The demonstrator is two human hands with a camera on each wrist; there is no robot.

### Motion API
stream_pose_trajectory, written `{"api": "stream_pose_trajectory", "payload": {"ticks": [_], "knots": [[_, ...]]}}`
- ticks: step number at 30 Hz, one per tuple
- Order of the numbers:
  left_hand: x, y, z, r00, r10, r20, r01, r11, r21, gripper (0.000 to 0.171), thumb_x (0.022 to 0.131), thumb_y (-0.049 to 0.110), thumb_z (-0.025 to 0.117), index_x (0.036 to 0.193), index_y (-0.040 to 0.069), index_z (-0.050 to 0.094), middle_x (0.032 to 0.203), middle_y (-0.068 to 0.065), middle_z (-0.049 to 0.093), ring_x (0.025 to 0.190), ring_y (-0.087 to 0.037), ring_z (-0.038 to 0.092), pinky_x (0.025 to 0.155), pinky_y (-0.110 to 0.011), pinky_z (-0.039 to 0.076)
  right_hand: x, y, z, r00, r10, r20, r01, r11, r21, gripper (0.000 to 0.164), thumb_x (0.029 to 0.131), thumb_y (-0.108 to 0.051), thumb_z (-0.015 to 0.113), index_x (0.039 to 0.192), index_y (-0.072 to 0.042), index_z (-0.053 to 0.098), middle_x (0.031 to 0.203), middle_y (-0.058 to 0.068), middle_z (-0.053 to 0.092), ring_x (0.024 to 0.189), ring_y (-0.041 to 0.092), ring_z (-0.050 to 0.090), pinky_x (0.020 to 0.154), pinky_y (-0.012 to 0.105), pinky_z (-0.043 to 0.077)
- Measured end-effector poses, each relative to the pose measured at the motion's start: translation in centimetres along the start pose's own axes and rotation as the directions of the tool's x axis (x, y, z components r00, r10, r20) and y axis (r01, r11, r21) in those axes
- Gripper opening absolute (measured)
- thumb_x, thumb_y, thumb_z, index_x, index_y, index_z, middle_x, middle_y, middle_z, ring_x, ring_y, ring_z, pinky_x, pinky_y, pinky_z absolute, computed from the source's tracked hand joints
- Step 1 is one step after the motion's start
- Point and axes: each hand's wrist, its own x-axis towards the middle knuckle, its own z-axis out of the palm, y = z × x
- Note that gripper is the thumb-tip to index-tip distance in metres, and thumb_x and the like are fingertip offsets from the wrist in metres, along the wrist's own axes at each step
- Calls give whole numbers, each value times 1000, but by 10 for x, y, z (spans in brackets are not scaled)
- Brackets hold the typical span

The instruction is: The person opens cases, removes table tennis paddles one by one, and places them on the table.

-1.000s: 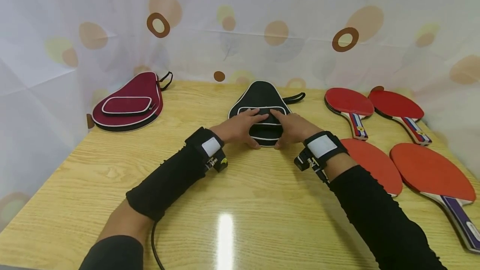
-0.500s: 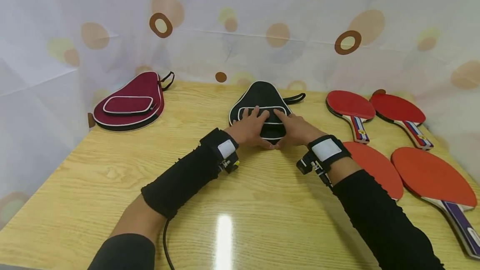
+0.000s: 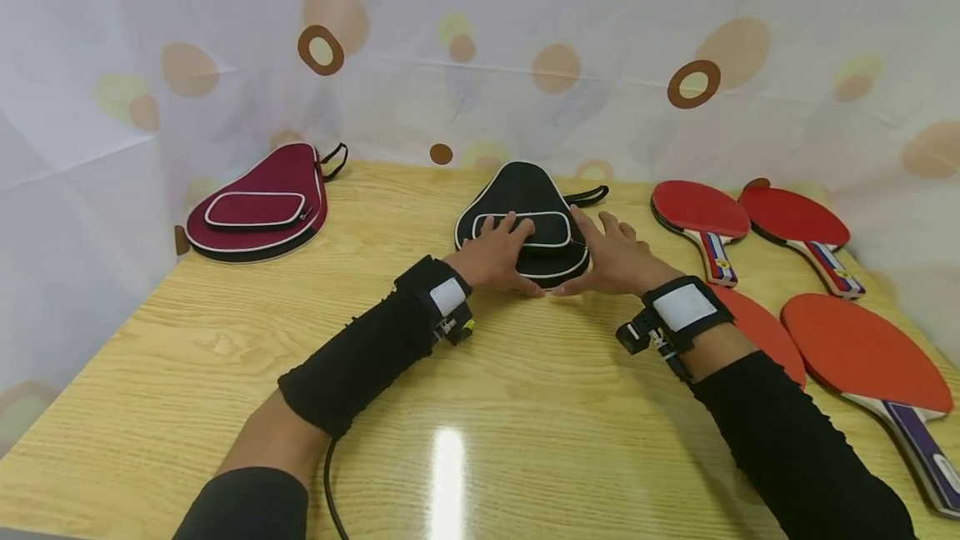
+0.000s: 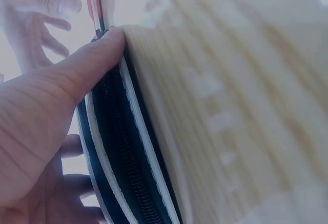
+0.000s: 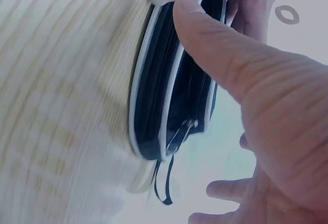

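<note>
A black table tennis bat case [image 3: 517, 183] with white piping lies flat at the back middle of the table, its narrow end pointing away. My left hand [image 3: 491, 263] rests over its front left, spread fingers on the small zipped pocket [image 3: 547, 229]. The left thumb lies along the zipped front edge [image 4: 125, 147] in the left wrist view. My right hand [image 3: 618, 261] is at the case's right front corner, fingers spread and off the pocket, thumb tip near the left one. A wrist loop [image 3: 588, 197] sticks out at the right.
A maroon bat case [image 3: 258, 177] lies at the back left. On the right, several red table tennis bats lie on the table, including a striped-handled one [image 3: 701, 207] and a purple-handled one [image 3: 862, 348]. A patterned cloth [image 3: 487, 48] hangs behind the table.
My left hand moved right along the case's front, its thumb meeting the right one, then stayed. My right hand has since shifted right, lifting its fingers off the pocket. The case barely moved.
</note>
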Motion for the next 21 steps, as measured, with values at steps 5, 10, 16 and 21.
{"api": "stream_pose_trajectory", "payload": {"ticks": [5, 10, 16, 21], "knots": [[-5, -10, -1, 1000, 7, -15, -8, 999, -35, 94, 75, 57, 72, 146, 20, 25, 157, -15, 11, 141, -44, 12, 99, -62, 35, -2, 6, -1, 1000, 17, -14, -18, 1000, -18, 116, 73, -53, 76, 153, -13, 2, 151, 32, 4, 135, 57, 8, 99, 73, 16], [-11, -23, -3, 999, 24, -20, -25, 999, -46, 94, 75, 56, 72, 146, 17, 25, 157, -16, 12, 141, -44, 14, 103, -57, 33, -5, 11, -3, 999, 31, -30, -32, 999, -33, 113, 73, -56, 74, 153, -12, 7, 151, 33, 6, 134, 58, 10, 98, 74, 17], [-17, -37, -6, 999, 37, -27, -38, 998, -59, 93, 76, 55, 73, 146, 15, 26, 157, -15, 14, 142, -41, 13, 110, -52, 26, -6, 17, -3, 998, 43, -55, -45, 998, -40, 108, 76, -55, 72, 152, -11, 12, 150, 34, 9, 134, 58, 12, 98, 74, 17], [-23, -47, -10, 999, 41, -20, -42, 996, -75, 94, 76, 52, 74, 146, 12, 26, 157, -16, 13, 144, -36, 9, 114, -49, 18, -8, 18, -2, 997, 52, -52, -53, 998, -20, 105, 77, -53, 72, 152, -10, 12, 150, 34, 9, 134, 57, 10, 98, 73, 16]]}}
